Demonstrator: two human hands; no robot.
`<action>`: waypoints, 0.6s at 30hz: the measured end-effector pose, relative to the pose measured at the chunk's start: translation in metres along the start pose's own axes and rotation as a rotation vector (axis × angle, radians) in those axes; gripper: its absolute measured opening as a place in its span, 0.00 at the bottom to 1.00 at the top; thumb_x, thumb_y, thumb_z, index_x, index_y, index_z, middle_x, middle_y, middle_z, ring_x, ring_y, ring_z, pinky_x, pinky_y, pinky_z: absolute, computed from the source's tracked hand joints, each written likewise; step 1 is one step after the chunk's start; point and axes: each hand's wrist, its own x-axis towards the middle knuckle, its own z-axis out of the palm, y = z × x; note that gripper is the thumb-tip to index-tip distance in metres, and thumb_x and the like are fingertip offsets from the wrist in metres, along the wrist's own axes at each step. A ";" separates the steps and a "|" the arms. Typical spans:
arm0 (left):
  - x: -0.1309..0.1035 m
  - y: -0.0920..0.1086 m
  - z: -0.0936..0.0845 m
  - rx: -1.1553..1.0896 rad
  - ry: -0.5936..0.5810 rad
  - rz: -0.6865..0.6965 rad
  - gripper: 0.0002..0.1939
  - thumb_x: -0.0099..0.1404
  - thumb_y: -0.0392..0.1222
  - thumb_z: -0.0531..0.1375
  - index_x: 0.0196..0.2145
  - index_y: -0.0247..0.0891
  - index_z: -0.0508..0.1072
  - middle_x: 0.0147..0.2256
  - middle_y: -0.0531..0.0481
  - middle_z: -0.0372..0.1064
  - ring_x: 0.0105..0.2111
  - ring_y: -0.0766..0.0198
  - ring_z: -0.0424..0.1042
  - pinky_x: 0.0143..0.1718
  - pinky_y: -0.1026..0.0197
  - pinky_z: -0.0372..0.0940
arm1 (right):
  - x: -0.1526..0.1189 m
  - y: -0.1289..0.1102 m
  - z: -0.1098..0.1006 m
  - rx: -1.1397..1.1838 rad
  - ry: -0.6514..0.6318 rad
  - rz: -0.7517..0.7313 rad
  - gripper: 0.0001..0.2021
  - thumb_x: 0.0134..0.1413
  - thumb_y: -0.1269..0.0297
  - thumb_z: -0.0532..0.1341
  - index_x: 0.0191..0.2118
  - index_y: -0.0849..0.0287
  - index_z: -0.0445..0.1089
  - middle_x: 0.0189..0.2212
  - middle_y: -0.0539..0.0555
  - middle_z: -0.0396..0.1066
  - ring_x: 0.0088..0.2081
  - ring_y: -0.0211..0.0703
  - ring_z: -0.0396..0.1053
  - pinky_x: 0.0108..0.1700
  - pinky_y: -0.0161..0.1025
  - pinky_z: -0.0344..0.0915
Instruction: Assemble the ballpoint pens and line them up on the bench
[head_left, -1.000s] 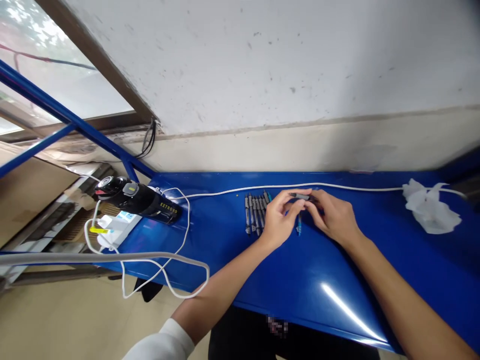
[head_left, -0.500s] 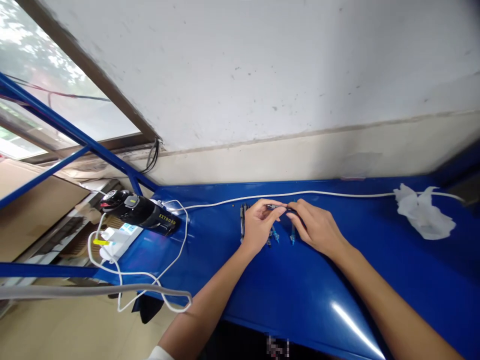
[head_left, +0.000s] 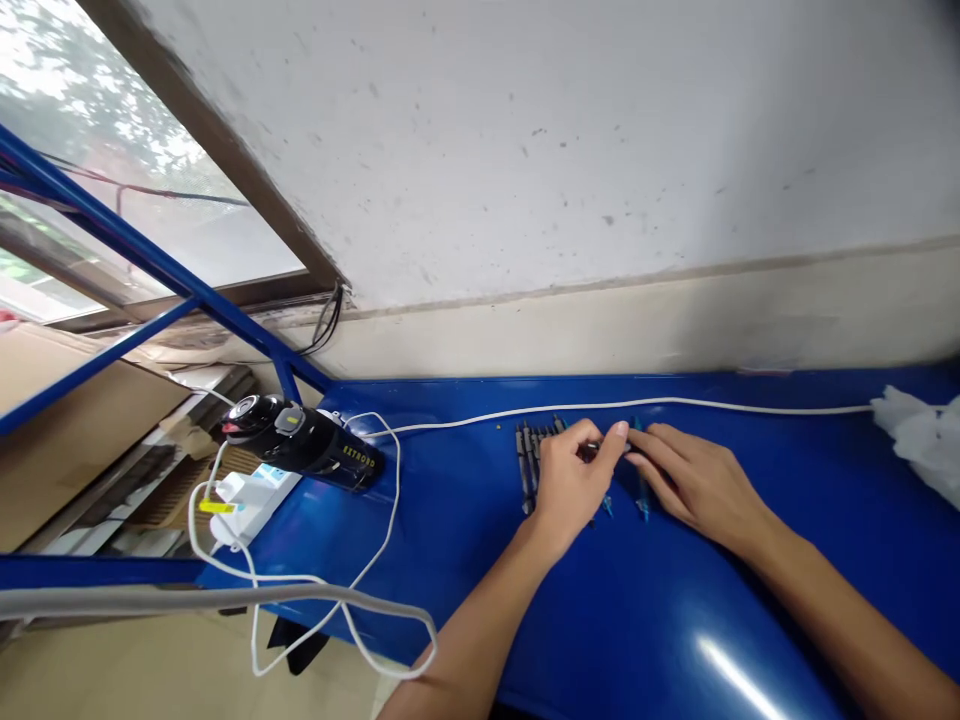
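Both hands meet above the blue table (head_left: pixel 450 500) around one dark pen (head_left: pixel 590 451). My left hand (head_left: pixel 574 480) is closed on the pen, thumb and fingers pinching it. The fingertips of my right hand (head_left: pixel 694 485) are closed at the pen's right end, close to my left thumb. Several dark pens (head_left: pixel 527 468) lie side by side just left of my left hand, partly covered by it. A blue-tipped pen (head_left: pixel 643 497) lies under the right fingers, and another blue tip (head_left: pixel 607 507) shows between the hands.
A black bottle (head_left: pixel 315 445) lies tilted at the left by a white power strip (head_left: pixel 251 505). A looped white cable (head_left: pixel 397 490) hangs near my left forearm and runs along the back. White crumpled plastic (head_left: pixel 919 435) lies at the far right.
The view has shifted, so the table's objects appear farther left or right. More of the dark pens shows beside my left hand. Both hands stay together at the held pen.
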 end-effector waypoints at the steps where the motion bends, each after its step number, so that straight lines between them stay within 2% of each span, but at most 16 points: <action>1: 0.000 0.001 -0.001 0.008 -0.012 -0.010 0.32 0.74 0.66 0.60 0.20 0.41 0.65 0.18 0.55 0.63 0.21 0.67 0.63 0.28 0.60 0.57 | 0.000 0.000 0.000 -0.015 -0.005 -0.026 0.14 0.75 0.63 0.58 0.60 0.54 0.71 0.44 0.59 0.79 0.40 0.50 0.78 0.41 0.43 0.72; 4: 0.001 0.001 -0.004 0.005 -0.037 -0.089 0.37 0.73 0.69 0.58 0.15 0.42 0.63 0.15 0.54 0.61 0.19 0.66 0.62 0.26 0.59 0.56 | 0.001 0.000 -0.001 -0.016 -0.024 -0.059 0.12 0.75 0.63 0.58 0.59 0.54 0.73 0.39 0.58 0.78 0.37 0.49 0.77 0.39 0.43 0.71; 7: 0.001 -0.001 -0.006 0.017 -0.027 -0.158 0.39 0.70 0.73 0.59 0.13 0.42 0.63 0.13 0.53 0.61 0.17 0.66 0.62 0.24 0.59 0.56 | 0.003 -0.001 -0.003 0.004 -0.026 -0.044 0.12 0.75 0.62 0.59 0.57 0.53 0.74 0.40 0.58 0.78 0.38 0.49 0.77 0.39 0.44 0.72; 12: 0.000 -0.003 -0.007 0.032 -0.023 -0.174 0.39 0.69 0.72 0.61 0.12 0.41 0.63 0.12 0.52 0.60 0.15 0.66 0.62 0.22 0.59 0.54 | 0.002 -0.002 -0.004 0.012 -0.017 -0.055 0.11 0.75 0.64 0.58 0.56 0.54 0.74 0.41 0.58 0.78 0.38 0.48 0.77 0.39 0.43 0.73; 14: 0.001 -0.001 -0.009 -0.009 -0.023 -0.087 0.31 0.66 0.68 0.67 0.20 0.40 0.73 0.18 0.51 0.70 0.20 0.65 0.67 0.23 0.61 0.56 | 0.000 -0.001 -0.005 0.022 0.003 -0.034 0.11 0.75 0.64 0.58 0.55 0.55 0.74 0.41 0.58 0.78 0.36 0.47 0.77 0.37 0.42 0.72; 16: 0.004 0.001 -0.011 -0.082 -0.068 0.050 0.20 0.65 0.61 0.72 0.38 0.41 0.82 0.35 0.47 0.82 0.32 0.61 0.77 0.30 0.62 0.64 | -0.002 0.000 -0.006 0.030 0.028 -0.013 0.11 0.75 0.65 0.58 0.56 0.55 0.73 0.41 0.57 0.78 0.35 0.46 0.77 0.37 0.41 0.71; 17: 0.006 0.001 -0.013 -0.110 -0.106 0.119 0.20 0.65 0.58 0.73 0.46 0.42 0.82 0.42 0.45 0.83 0.39 0.59 0.79 0.35 0.62 0.67 | -0.003 0.001 -0.006 0.030 0.038 -0.007 0.11 0.75 0.65 0.58 0.56 0.55 0.73 0.41 0.57 0.78 0.36 0.45 0.77 0.37 0.41 0.71; 18: 0.008 0.001 -0.015 -0.120 -0.148 0.177 0.20 0.67 0.56 0.73 0.50 0.43 0.82 0.46 0.44 0.83 0.43 0.58 0.79 0.39 0.61 0.69 | -0.003 0.002 -0.006 0.028 0.047 -0.007 0.10 0.75 0.65 0.58 0.56 0.55 0.73 0.41 0.57 0.78 0.36 0.45 0.77 0.38 0.41 0.71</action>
